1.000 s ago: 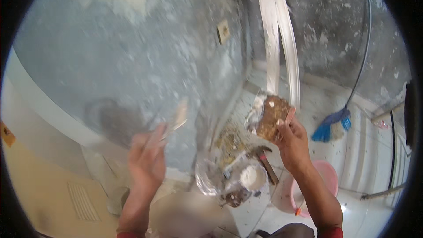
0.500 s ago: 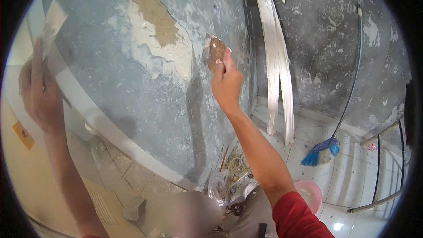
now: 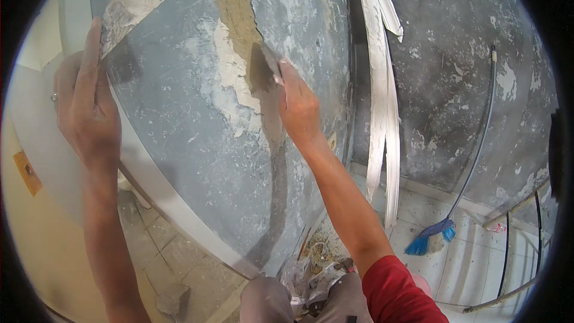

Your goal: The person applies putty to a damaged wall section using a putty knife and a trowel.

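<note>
In the head view, the right hand [image 3: 299, 104] is up at about 12 o'clock, closed around a small putty knife [image 3: 264, 67] and pressing its blade on the grey wall [image 3: 179, 143]. The blade sits right at the edge of a brown patch [image 3: 234, 6] where the wall's skin has come off, with rough white plaster [image 3: 230, 84] just below it at 11 o'clock. The left hand [image 3: 84, 107] is over at 9 o'clock, with a ring on one finger. It holds a flat plaster board [image 3: 125, 9] caked in dried white stuff, gripping it at the lower end with one long finger up along the edge. Both hands are closed on their tools, not open. At 1 o'clock some white strips [image 3: 379, 96] lean in the corner. At 4 o'clock a broom with blue bristles [image 3: 430, 240] leans on the far wall, its head down on the tiled floor [image 3: 442, 275]. At 6 o'clock there is a messy bag of bits [image 3: 311, 272] near the person's knees. To do this part well, I think the blade should lie low and almost flat to the wall, and the push should be slow and even. The board should stay near, so more paste is easy to reach.
</note>
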The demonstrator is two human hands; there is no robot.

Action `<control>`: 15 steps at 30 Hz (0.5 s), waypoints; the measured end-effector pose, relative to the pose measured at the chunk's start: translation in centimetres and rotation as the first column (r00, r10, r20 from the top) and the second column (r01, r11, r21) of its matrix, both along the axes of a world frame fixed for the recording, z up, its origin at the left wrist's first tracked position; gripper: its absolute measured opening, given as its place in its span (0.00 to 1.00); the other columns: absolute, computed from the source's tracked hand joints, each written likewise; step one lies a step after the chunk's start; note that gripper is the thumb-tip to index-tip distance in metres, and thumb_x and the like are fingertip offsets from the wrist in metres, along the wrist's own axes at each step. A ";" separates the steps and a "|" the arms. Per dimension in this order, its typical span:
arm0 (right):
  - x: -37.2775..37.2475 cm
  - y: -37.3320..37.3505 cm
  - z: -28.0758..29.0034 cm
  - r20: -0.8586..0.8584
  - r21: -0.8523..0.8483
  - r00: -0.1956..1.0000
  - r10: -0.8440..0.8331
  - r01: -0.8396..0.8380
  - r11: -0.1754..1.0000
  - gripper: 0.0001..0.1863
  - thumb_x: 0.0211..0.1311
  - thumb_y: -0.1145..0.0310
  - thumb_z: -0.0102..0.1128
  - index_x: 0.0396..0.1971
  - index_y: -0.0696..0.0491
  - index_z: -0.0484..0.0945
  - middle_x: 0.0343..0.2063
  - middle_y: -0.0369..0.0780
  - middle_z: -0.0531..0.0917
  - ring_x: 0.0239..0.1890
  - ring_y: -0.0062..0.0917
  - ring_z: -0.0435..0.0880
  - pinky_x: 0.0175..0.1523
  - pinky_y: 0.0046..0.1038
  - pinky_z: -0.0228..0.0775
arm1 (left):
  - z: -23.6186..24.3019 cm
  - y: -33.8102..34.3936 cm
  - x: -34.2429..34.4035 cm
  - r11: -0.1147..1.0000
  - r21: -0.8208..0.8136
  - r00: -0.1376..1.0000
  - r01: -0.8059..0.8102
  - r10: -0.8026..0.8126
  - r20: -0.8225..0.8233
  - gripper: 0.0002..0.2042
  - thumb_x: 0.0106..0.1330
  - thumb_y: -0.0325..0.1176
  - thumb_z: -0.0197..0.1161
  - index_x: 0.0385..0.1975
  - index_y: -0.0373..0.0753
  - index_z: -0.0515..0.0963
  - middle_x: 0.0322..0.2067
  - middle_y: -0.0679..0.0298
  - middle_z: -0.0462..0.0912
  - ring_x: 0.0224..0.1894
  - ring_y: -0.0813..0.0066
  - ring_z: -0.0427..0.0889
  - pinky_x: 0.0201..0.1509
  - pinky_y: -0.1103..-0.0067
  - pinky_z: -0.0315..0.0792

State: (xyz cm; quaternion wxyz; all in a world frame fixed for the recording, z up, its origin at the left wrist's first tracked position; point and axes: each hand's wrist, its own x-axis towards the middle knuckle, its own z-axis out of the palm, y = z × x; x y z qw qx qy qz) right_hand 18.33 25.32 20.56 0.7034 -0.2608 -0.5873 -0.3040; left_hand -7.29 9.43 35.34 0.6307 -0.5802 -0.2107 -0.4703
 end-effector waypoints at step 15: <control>6.4 4.5 -5.0 0.363 -0.115 0.932 0.021 0.023 0.993 0.26 0.56 0.83 0.53 0.57 0.57 0.72 0.59 0.45 0.74 0.64 0.41 0.69 0.65 0.39 0.66 | -0.1 -0.2 -0.9 0.991 -0.124 0.996 -0.060 0.067 0.052 0.20 0.68 0.21 0.55 0.59 0.44 0.75 0.37 0.61 0.80 0.38 0.71 0.77 0.44 0.78 0.73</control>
